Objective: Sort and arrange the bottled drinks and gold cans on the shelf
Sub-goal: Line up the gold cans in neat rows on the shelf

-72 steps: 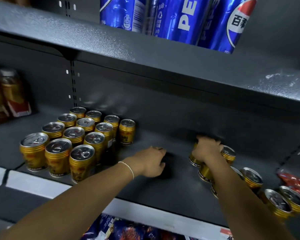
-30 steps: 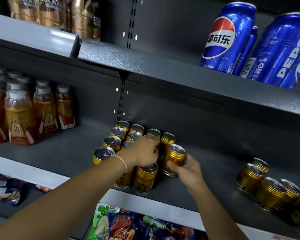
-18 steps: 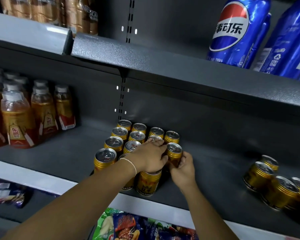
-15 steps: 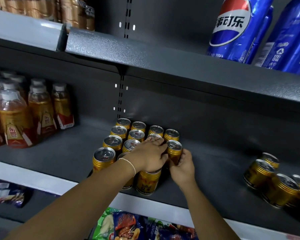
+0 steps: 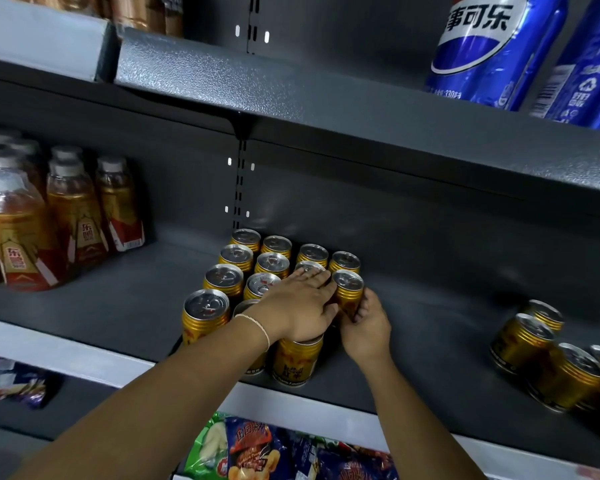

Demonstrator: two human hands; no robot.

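Observation:
A block of upright gold cans [image 5: 238, 256] stands in rows on the dark grey shelf [image 5: 125, 299]. My left hand [image 5: 298, 308] lies flat on the tops of the block's right-hand cans, fingers straight. My right hand [image 5: 366, 323] grips one gold can [image 5: 347, 289] at the block's right edge, pressed against its neighbours. A second group of gold cans [image 5: 548, 358] stands at the far right of the same shelf. Bottled amber drinks [image 5: 73, 216] with red labels stand at the far left.
The shelf above [image 5: 326, 98] hangs low over the cans and carries blue Pepsi cans [image 5: 482, 53] on the right and brown bottles on the left. Snack bags [image 5: 257, 448] fill the shelf below. Bare shelf lies between the two can groups.
My right hand carried a gold can from the right-hand group to the block and set it against the block's right edge. My left hand moved onto the can tops and flattened.

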